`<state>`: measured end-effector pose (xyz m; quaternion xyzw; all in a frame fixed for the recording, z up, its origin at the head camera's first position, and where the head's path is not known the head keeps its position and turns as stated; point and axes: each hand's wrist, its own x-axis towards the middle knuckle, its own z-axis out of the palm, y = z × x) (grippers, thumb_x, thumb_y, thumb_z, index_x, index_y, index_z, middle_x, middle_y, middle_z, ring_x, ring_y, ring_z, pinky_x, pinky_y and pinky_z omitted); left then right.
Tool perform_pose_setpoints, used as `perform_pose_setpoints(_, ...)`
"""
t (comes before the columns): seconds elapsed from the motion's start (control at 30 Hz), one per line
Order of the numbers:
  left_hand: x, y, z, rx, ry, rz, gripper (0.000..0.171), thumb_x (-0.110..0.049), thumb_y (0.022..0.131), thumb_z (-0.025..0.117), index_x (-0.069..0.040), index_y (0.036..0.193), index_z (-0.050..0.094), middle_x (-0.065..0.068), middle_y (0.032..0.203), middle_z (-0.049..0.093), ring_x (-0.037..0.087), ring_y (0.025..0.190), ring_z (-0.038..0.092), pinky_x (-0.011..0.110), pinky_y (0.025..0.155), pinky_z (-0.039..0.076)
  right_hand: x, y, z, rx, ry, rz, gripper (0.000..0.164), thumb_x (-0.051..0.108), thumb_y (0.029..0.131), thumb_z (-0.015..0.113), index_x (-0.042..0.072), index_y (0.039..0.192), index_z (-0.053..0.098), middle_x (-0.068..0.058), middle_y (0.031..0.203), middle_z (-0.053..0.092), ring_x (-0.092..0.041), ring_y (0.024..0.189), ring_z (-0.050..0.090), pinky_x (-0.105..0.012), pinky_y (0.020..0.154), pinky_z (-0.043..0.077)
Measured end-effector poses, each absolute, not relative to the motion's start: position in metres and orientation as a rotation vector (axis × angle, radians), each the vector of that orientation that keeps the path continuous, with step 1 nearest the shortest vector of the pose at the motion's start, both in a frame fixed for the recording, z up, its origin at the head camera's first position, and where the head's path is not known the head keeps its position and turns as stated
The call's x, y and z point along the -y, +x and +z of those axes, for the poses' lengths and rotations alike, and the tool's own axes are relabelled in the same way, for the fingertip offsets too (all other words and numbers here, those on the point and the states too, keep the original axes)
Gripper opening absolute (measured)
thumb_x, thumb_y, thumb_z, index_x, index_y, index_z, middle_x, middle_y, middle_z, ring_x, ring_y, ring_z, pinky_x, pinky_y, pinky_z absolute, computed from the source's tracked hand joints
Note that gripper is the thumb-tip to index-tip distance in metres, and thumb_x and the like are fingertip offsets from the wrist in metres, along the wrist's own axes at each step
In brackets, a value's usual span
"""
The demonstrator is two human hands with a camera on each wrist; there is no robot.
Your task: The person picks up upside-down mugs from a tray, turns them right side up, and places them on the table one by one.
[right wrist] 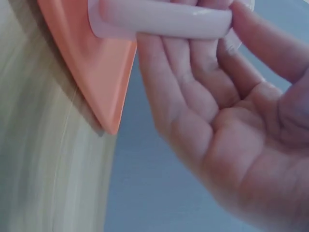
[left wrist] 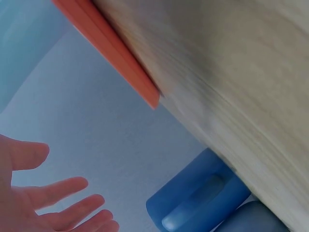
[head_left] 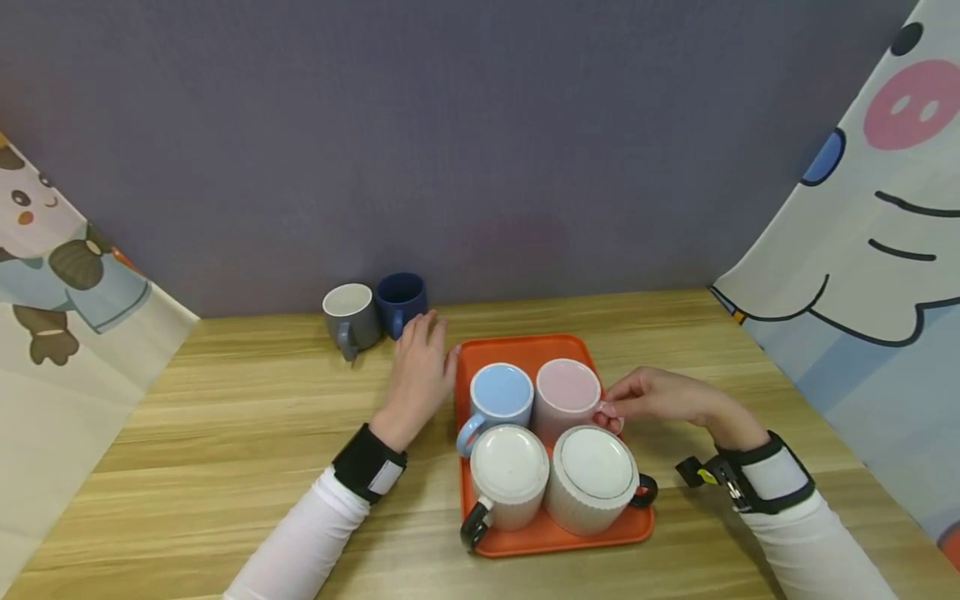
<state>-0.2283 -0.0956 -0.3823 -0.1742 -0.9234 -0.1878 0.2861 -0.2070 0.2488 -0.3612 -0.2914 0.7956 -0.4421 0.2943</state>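
My right hand (head_left: 667, 396) holds the handle (right wrist: 183, 19) of a pink mug (head_left: 567, 392), its fingers curled through it in the right wrist view. That mug stands bottom up on an orange tray (head_left: 555, 546). Beside it on the tray is a light blue mug (head_left: 501, 396), also bottom up. Over the table just left of the tray, my left hand (head_left: 420, 371) has its fingers extended and holds nothing. Closest to its fingertips is a navy mug (head_left: 401, 293), upright on the table; the left wrist view shows a gap between them.
Two white mugs, one left (head_left: 510, 467) and one right (head_left: 592, 479), sit bottom up at the tray's near end, their black handles over its edges. A grey mug (head_left: 351, 317) stands upright beside the navy one. A grey panel (head_left: 450, 150) rises behind the wooden table (head_left: 225, 433).
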Motion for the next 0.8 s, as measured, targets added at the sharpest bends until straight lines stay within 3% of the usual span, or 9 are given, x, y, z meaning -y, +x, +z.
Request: perform_pose_setpoints(0.8,0.097,-0.228,-0.380,2.462,-0.458,-0.489,0.040,-0.019,0.091,0.061,0.006,0.122,0.057,0.026,0.132,0.049,0.042,0.123,0.043,0.055,0.101,0.038,-0.234,-0.193,-0.348,-2.379,-0.715,-1.130,0.023,0.015,0.097,0.052,-0.002,0.089,0.065,-0.004,0.079,0.062,-0.008,0.074,0.058,-0.028,0.068,0.052)
